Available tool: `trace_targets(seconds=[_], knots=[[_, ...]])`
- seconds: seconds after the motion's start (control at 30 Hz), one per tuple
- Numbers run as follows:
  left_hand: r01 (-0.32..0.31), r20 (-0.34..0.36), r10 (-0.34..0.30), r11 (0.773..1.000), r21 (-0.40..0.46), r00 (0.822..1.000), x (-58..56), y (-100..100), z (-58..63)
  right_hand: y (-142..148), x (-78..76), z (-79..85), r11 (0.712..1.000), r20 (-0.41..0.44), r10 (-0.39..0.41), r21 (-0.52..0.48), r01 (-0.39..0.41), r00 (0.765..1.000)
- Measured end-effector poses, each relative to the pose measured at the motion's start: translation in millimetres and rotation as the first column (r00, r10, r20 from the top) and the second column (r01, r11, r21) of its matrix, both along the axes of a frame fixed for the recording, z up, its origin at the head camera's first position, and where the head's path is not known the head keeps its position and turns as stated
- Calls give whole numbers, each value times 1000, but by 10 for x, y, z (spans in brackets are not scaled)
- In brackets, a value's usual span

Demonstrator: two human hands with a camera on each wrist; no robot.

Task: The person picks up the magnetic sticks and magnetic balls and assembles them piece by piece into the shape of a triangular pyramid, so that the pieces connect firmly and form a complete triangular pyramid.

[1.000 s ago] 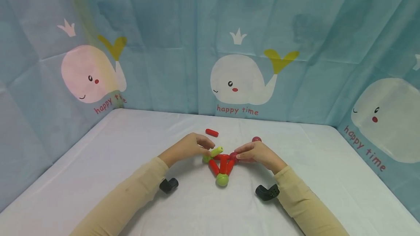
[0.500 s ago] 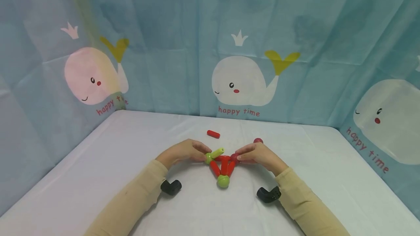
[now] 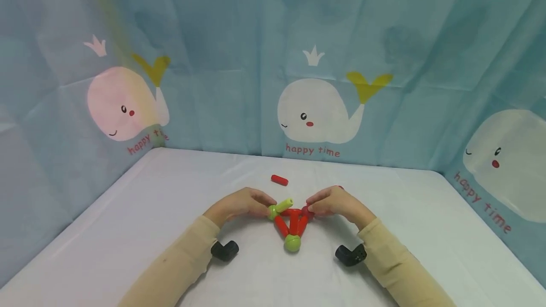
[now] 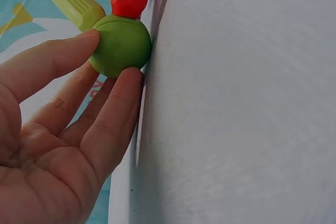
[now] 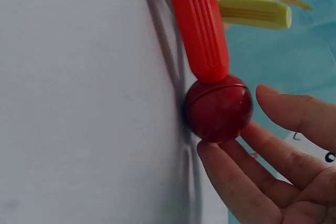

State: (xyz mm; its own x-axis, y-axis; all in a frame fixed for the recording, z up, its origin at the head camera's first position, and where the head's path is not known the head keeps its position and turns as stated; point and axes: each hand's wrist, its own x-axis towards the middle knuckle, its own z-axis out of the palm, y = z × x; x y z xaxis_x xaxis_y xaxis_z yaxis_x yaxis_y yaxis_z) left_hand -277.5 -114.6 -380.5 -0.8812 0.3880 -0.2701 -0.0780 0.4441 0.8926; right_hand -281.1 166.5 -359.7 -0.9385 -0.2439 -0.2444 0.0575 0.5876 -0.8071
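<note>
A triangle of red rods [image 3: 281, 226] joined by balls lies on the table. A green ball [image 4: 122, 45] at its left corner is pinched between the thumb and fingers of my left hand [image 3: 242, 203]. From that ball a yellow-green rod [image 3: 284, 205] slants upward. At the right corner, my right hand [image 3: 340, 204] has its fingers round a dark red ball [image 5: 218, 108]; in the right wrist view its thumb stands slightly off the ball. Another green ball [image 3: 292, 243] forms the near corner, with a further red rod [image 3: 294, 222] rising from it.
A loose red rod [image 3: 279, 180] lies farther back on the white table [image 3: 204, 169]. Behind the right hand, another red ball [image 3: 339, 187] is mostly hidden. A blue curtain [image 3: 222, 98] printed with whales hangs behind the table.
My left hand has gone from over the green ball to its left side and now pinches it. The right hand stays at the red ball. The head view has tilted up slightly.
</note>
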Motion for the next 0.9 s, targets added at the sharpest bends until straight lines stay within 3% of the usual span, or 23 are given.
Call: trace_targets(seconds=[0.27, 0.37, 0.9], knots=[[-13, -2, 13, 1000, -6, 1000, 21, 16, -2, -237, -305, 84, 998, -107, -60, 22, 62, 993], [-17, -9, 17, 1000, -5, 1000, 37, 16, -9, -322, -408, 79, 999, -128, -45, 21, 48, 991], [-21, -8, 21, 1000, 20, 1000, 41, 23, -29, -560, -684, -30, 998, -95, -14, 65, 20, 995]])
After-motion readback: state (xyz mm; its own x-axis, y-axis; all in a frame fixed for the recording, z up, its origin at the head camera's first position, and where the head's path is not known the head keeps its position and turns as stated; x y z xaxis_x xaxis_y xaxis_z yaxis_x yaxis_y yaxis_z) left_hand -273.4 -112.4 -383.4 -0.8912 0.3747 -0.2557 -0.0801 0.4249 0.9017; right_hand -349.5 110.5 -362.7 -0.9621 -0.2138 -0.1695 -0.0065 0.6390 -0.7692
